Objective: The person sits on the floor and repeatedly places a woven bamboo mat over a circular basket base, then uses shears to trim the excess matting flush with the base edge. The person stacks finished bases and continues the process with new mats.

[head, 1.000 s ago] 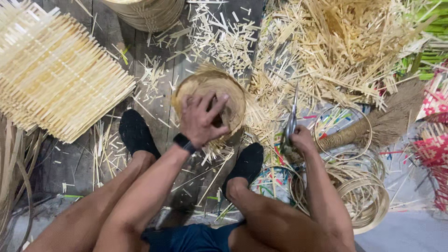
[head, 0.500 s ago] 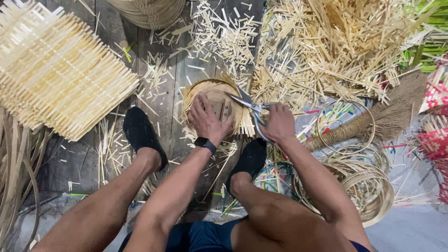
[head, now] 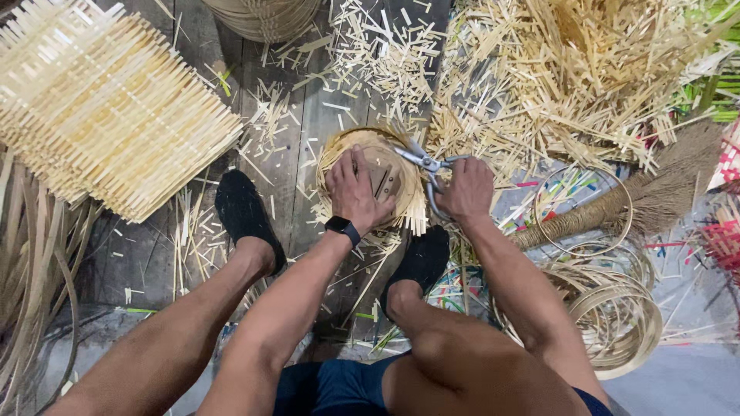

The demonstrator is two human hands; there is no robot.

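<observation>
A small round woven bamboo basket [head: 385,166] stands on the dark wooden floor between my two black shoes. My left hand [head: 354,192], with a black watch at the wrist, presses down on the basket's top. My right hand [head: 465,189] grips metal scissors [head: 422,160]. Their blades reach over the basket's right rim, where loose strip ends stick out.
A flat woven bamboo mat [head: 100,108] lies at the upper left. A heap of cut bamboo strips [head: 570,77] fills the upper right. Coiled bamboo hoops [head: 617,308] and a brown broom [head: 640,204] lie to the right. Long bamboo strips [head: 31,254] run along the left edge.
My right hand brought the scissors from the right side over to the basket's rim. My left hand stayed on the basket and shifted slightly left on it.
</observation>
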